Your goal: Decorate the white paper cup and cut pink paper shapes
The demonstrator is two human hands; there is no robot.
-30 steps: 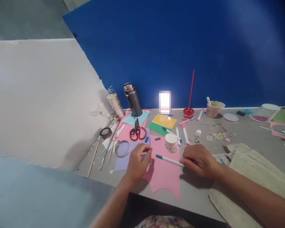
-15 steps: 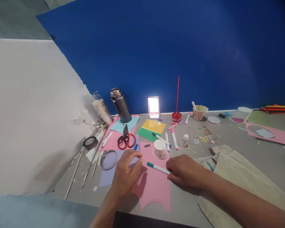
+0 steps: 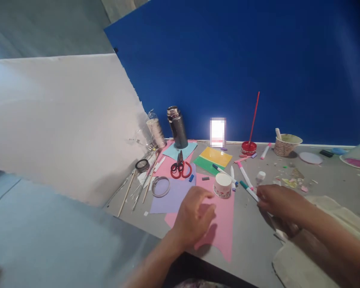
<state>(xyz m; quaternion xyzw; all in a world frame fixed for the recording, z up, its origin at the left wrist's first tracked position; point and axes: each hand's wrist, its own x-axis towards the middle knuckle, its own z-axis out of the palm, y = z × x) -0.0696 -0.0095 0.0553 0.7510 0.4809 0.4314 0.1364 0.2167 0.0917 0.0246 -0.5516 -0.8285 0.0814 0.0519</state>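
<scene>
Pink paper [image 3: 223,232] lies left of the right hand [image 3: 277,204], under the left hand [image 3: 193,216], whose fingers part, empty; between them, a paper cup [image 3: 222,185]. The right pinches a teal-capped marker [image 3: 251,193]: apparently repositioning, calling for a steady pinch.

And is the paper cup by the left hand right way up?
Upside down: the cup shows its closed base on top, wider rim on the pink paper.

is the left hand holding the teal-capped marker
No, the right hand holds the teal-capped marker by its end, while the left hand is open.
</scene>
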